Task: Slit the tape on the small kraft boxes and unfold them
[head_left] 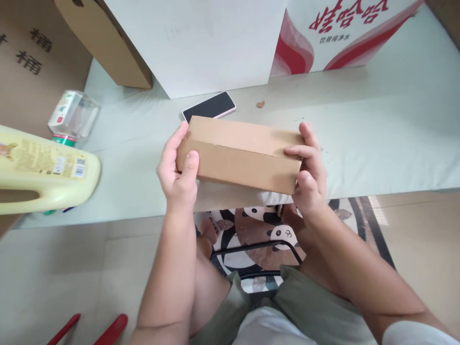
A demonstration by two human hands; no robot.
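Note:
A small brown cardboard box (247, 153), long and flat-sided, is held up over the front edge of the table, tilted slightly down to the right. Around its left end my left hand (179, 165) is closed, the thumb lying on the near side. My right hand (309, 167) grips the opposite end, with fingers on the top and at the corner. Just behind the box lies a phone (212, 105) with a dark screen, its near part hidden by the box.
A large white box (212, 43) and a red-and-white printed carton (323, 40) stand at the back of the table (388, 124). On the left are a clear bottle (77, 115), a yellow jug (89, 177) and a big cardboard carton (32, 86). A small brown scrap (260, 104) lies near the phone.

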